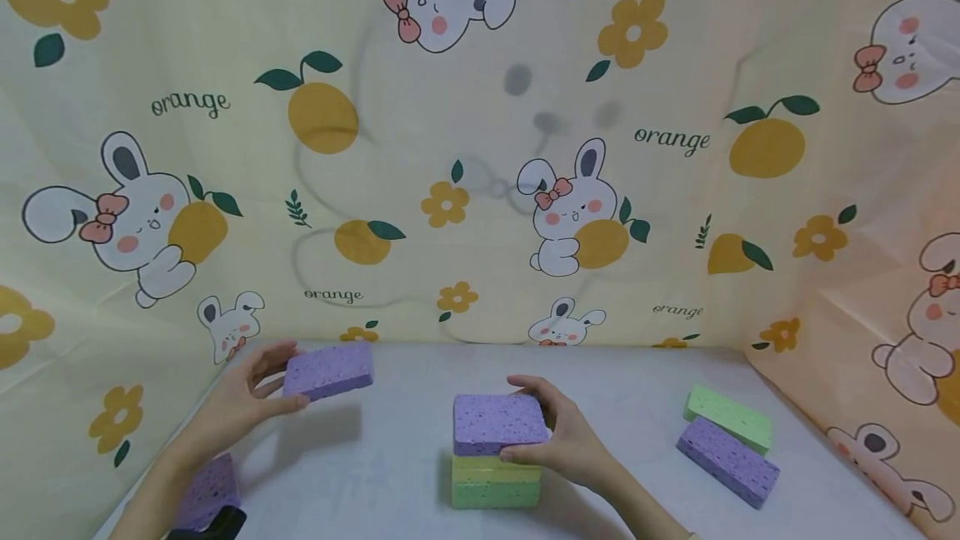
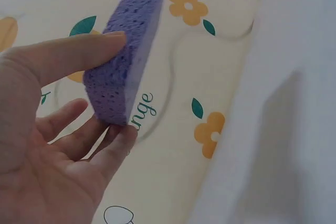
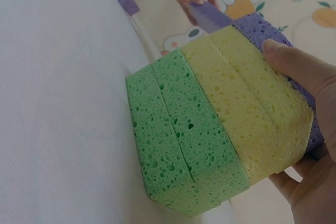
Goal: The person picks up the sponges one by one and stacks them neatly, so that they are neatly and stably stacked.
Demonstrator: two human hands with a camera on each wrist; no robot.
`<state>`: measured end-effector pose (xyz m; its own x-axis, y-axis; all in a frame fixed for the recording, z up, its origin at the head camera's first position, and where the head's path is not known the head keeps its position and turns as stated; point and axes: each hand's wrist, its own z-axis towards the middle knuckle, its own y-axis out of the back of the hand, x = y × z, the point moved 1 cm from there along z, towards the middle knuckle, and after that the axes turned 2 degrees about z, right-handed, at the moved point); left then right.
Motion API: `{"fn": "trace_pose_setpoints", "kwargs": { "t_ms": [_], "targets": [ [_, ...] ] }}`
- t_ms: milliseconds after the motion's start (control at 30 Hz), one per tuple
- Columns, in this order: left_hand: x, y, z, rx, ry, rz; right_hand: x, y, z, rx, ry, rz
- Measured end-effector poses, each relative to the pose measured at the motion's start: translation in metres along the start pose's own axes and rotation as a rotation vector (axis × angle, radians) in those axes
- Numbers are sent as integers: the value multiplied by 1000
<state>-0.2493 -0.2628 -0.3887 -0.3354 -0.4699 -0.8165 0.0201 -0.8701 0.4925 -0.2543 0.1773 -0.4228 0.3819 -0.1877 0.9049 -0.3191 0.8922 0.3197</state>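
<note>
My left hand [image 1: 251,386] pinches a purple sponge [image 1: 330,371] by its end, up off the table at the left. The left wrist view shows the thumb on one face of that sponge [image 2: 128,40] and fingertips at its lower edge. Near the middle, my right hand [image 1: 566,436] grips another purple sponge [image 1: 498,425] from its right side. That sponge lies on top of a stack, against two yellow sponges [image 3: 236,87], with two green sponges [image 3: 178,129] at the bottom. The stack stands on the white table [image 1: 375,473].
On the right, a light green sponge [image 1: 727,417] and a purple sponge [image 1: 727,462] lie side by side. Another purple sponge [image 1: 213,490] rests at the near left, partly hidden by my left forearm. A printed cloth [image 1: 480,265] hangs behind the table.
</note>
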Motion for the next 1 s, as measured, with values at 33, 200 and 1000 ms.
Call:
{"fn": "trace_pose_setpoints", "kwargs": {
  "t_ms": [33,200,1000],
  "targets": [
    [-1,0,0,-11,0,-12,0,0,0,-2,0,-1],
    [-6,-1,0,-43,15,-71,0,1,-2,-9,-8,1],
    [-57,-44,-2,-67,-87,-185,0,0,0,-9,-24,-3]
  ]
}}
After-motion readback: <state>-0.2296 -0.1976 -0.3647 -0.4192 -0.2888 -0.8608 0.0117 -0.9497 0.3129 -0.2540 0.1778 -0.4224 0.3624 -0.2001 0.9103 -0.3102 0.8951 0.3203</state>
